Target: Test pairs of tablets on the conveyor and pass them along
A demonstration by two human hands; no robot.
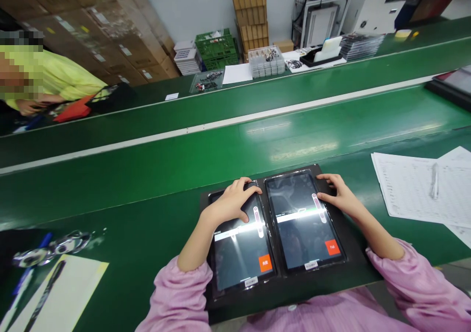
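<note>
Two tablets lie side by side in a black tray (358,268) on the green bench in front of me. Over the upper part of the left tablet (239,261) rests my left hand (233,199), fingers spread toward its top right corner. My right hand (336,192) is at the right tablet (300,243), with thumb and fingers apart along its upper right edge. Both screens are dark with a pale band across them, a slider graphic and an orange-red square near the bottom right. The square on the right tablet reads "Fail".
Printed sheets (412,190) with a clear-wrapped item lie to the right. On the left are a paper pad (79,283), pens and crumpled clear plastic. Beyond the green conveyor (221,145) stand a parts box (267,62) and green crates (217,50). A co-worker in yellow (69,72) sits far left.
</note>
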